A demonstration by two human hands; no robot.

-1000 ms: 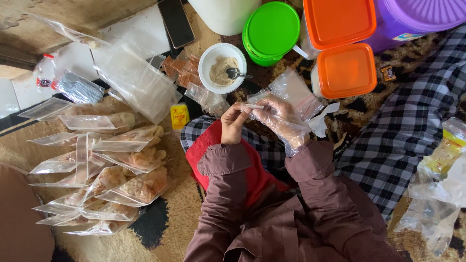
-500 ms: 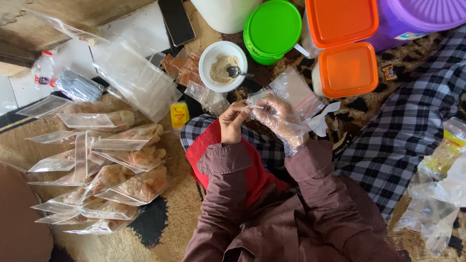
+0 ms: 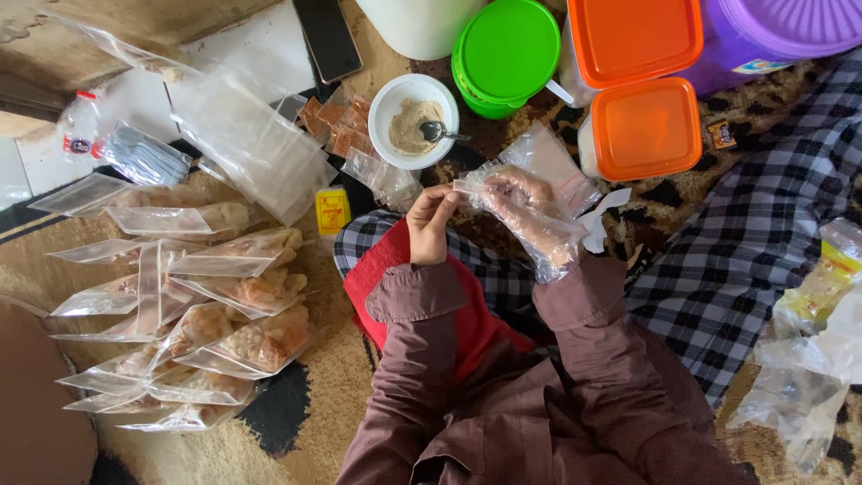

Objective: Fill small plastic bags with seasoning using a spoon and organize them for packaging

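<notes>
My plastic-gloved right hand (image 3: 530, 211) has drawn slightly away, both it and my bare left hand (image 3: 431, 223) still pinching the small clear plastic sachet (image 3: 473, 186), now stretched between them.

A thin, crinkled clear plastic glove (image 3: 539, 224) covers the right hand (image 3: 521, 205), glossy where light catches it; the left hand (image 3: 429, 224) is bare. The small bag (image 3: 467, 186) pinched between them is clear, shiny film. The bowl (image 3: 392, 99) looks smooth and white, its spoon (image 3: 435, 133) polished metal. Orange lids (image 3: 645, 128) are matt plastic. The sleeves (image 3: 409, 359) are soft woven cloth, the carpet (image 3: 332, 377) rough pile.
</notes>
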